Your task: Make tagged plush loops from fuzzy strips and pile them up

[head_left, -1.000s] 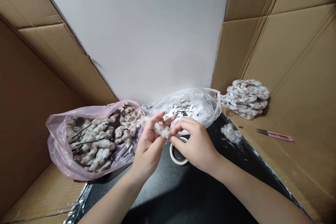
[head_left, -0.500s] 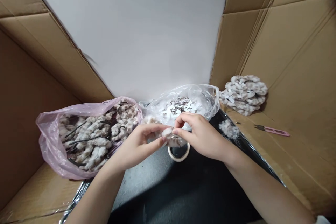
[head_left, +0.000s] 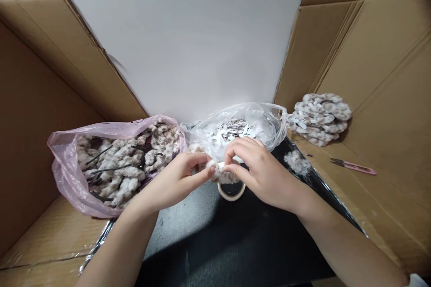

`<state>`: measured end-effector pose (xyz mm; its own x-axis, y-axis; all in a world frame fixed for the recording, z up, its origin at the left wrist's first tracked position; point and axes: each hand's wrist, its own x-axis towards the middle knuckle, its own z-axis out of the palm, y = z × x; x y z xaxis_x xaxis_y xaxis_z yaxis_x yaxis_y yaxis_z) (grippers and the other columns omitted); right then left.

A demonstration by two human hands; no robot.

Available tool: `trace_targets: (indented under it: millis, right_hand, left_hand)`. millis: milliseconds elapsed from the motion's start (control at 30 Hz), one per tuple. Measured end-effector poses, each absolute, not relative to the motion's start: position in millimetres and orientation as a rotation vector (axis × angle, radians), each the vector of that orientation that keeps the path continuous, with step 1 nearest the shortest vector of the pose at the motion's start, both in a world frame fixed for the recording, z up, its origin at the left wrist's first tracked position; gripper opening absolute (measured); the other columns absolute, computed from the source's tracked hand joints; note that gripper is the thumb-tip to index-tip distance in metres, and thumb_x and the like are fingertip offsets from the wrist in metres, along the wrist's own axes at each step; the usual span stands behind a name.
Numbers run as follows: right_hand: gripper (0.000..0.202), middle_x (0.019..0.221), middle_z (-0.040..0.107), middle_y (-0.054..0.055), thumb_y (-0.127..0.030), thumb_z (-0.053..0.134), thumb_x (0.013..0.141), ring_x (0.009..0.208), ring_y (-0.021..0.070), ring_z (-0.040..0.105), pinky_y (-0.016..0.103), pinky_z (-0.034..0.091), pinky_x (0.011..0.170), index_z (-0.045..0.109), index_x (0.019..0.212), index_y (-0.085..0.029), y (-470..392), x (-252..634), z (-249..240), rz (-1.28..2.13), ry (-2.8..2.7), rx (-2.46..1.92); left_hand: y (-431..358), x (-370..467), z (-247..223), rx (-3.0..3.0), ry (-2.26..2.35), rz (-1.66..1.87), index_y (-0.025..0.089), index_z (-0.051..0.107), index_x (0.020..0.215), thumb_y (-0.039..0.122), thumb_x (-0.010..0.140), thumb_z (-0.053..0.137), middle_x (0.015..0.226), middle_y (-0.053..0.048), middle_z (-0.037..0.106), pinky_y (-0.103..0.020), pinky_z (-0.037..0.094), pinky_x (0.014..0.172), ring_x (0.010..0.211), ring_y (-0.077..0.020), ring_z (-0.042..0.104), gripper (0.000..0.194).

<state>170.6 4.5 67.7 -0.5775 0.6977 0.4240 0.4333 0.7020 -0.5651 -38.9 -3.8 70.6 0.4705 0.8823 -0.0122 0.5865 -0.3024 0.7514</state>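
Between my two hands is a fluffy white-and-brown furry piece (head_left: pixel 229 177). Thumb and fingers of my left hand (head_left: pixel 177 177) are closed on its end. My right hand (head_left: pixel 256 166) pinches a small white strip (head_left: pixel 221 165) against the fur; its far end is hidden by the fingers. Just below them, a cream tape roll (head_left: pixel 232 198) lies flat on the black tabletop (head_left: pixel 215 242). Behind my hands, a clear plastic bag (head_left: pixel 269 130) holds white tags with thin dark strings (head_left: pixel 232 131).
On the left, an open pink plastic bag (head_left: pixel 63 166) holds furry pieces (head_left: pixel 117 166) with dark strips. At right are a furry stack (head_left: pixel 321 119), a fluff clump (head_left: pixel 296 163) and pink-handled thread snips (head_left: pixel 357 167). Cardboard walls (head_left: pixel 387 63) flank the table.
The white strip now shows between my hands at the furry piece. My fingers have shifted slightly there, both still pinching. The whole view has moved a little.
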Motion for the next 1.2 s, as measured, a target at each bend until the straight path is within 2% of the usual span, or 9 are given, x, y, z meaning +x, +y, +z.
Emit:
trace_targets:
  millis: [133, 267, 533, 600, 700, 833, 967, 1067, 1200]
  right_hand:
    - [0.011, 0.098, 0.061, 0.004, -0.013, 0.055, 0.092, 0.099, 0.0196, 0.052, 0.036, 0.035, 0.091, 0.053, 0.083, -0.018, -3.6, 172.7, 72.8, 0.258, -2.431, -0.741]
    - [0.014, 0.097, 0.062, 0.007, -0.014, 0.048, 0.095, 0.099, 0.0214, 0.053, 0.039, 0.033, 0.093, 0.055, 0.083, -0.017, -7.7, 172.5, 73.7, 0.101, -2.476, -0.717]
    - [0.013, 0.087, 0.061, 0.001, -0.012, 0.049, 0.094, 0.087, 0.0164, 0.053, 0.037, 0.033, 0.089, 0.051, 0.082, -0.018, 2.5, 172.0, 66.4, 0.349, -2.371, -0.876]
    - [0.014, 0.084, 0.061, 0.0, -0.01, 0.053, 0.092, 0.085, 0.0155, 0.054, 0.035, 0.035, 0.087, 0.051, 0.08, -0.018, 6.5, 170.6, 64.7, 0.448, -2.355, -0.871]
    - [0.016, 0.081, 0.06, -0.001, -0.006, 0.054, 0.088, 0.078, 0.0132, 0.054, 0.027, 0.04, 0.076, 0.051, 0.079, -0.019, 10.7, 169.6, 62.6, 0.633, -2.283, -0.844]
    - [0.013, 0.083, 0.059, -0.001, -0.008, 0.054, 0.088, 0.076, 0.0124, 0.056, 0.023, 0.043, 0.068, 0.051, 0.091, -0.02, 12.0, 172.1, 61.7, 0.777, -2.198, -0.765]
    - [0.018, 0.084, 0.059, 0.0, -0.005, 0.051, 0.089, 0.079, 0.0135, 0.056, 0.026, 0.043, 0.074, 0.05, 0.097, -0.022, 9.2, 177.8, 65.4, 0.563, -2.286, -0.541]
    - [0.019, 0.082, 0.058, 0.0, -0.004, 0.052, 0.088, 0.081, 0.0146, 0.053, 0.029, 0.041, 0.082, 0.05, 0.095, -0.021, 6.2, 180.7, 69.6, 0.342, -2.391, -0.436]
    - [0.014, 0.078, 0.056, 0.001, -0.008, 0.051, 0.09, 0.08, 0.0158, 0.051, 0.03, 0.039, 0.081, 0.05, 0.096, -0.02, 4.1, 180.5, 71.4, 0.214, -2.509, -0.48]
  left_hand:
    - [-4.9, -38.5, 69.8, 2.04, 1.314, 0.541, 0.015, 0.057, 0.069, 0.042, 0.092, 0.047, 0.064, 0.003, 0.046, -0.023, 0.032, 0.053, 0.06, -0.0113, 0.041, 0.037]
    - [-6.5, -35.5, 70.6, 2.101, 1.364, 0.546, 0.016, 0.054, 0.067, 0.04, 0.092, 0.045, 0.063, 0.003, 0.044, -0.024, 0.029, 0.053, 0.059, -0.0111, 0.038, 0.036]
    - [-13.0, -23.7, 66.3, 2.301, 1.409, 0.528, 0.017, 0.047, 0.062, 0.033, 0.091, 0.046, 0.055, 0.005, 0.035, -0.025, 0.024, 0.049, 0.051, -0.0095, 0.032, 0.034]
    - [-14.0, -22.2, 65.3, 2.386, 1.39, 0.539, 0.017, 0.05, 0.062, 0.029, 0.09, 0.048, 0.054, 0.005, 0.037, -0.025, 0.026, 0.051, 0.051, -0.0096, 0.033, 0.031]
    - [-14.7, -21.4, 65.1, 2.503, 1.348, 0.556, 0.016, 0.059, 0.067, 0.024, 0.089, 0.049, 0.052, 0.005, 0.043, -0.025, 0.03, 0.056, 0.052, -0.0102, 0.038, 0.025]
    - [-13.5, -23.3, 66.0, 2.506, 1.328, 0.55, 0.016, 0.064, 0.071, 0.025, 0.089, 0.049, 0.051, 0.004, 0.044, -0.025, 0.03, 0.056, 0.051, -0.0105, 0.039, 0.025]
    - [-8.8, -27.7, 65.8, 2.294, 1.357, 0.555, 0.015, 0.062, 0.069, 0.03, 0.091, 0.046, 0.056, 0.003, 0.047, -0.025, 0.027, 0.05, 0.052, -0.0104, 0.038, 0.031]
    - [-4.5, -29.6, 64.6, 2.173, 1.342, 0.595, 0.015, 0.062, 0.07, 0.032, 0.091, 0.045, 0.062, 0.001, 0.055, -0.024, 0.031, 0.052, 0.059, -0.0117, 0.046, 0.031]
    - [-1.4, -28.5, 62.6, 2.089, 1.321, 0.624, 0.016, 0.06, 0.069, 0.032, 0.091, 0.045, 0.065, 0.001, 0.057, -0.024, 0.035, 0.056, 0.063, -0.0129, 0.05, 0.031]
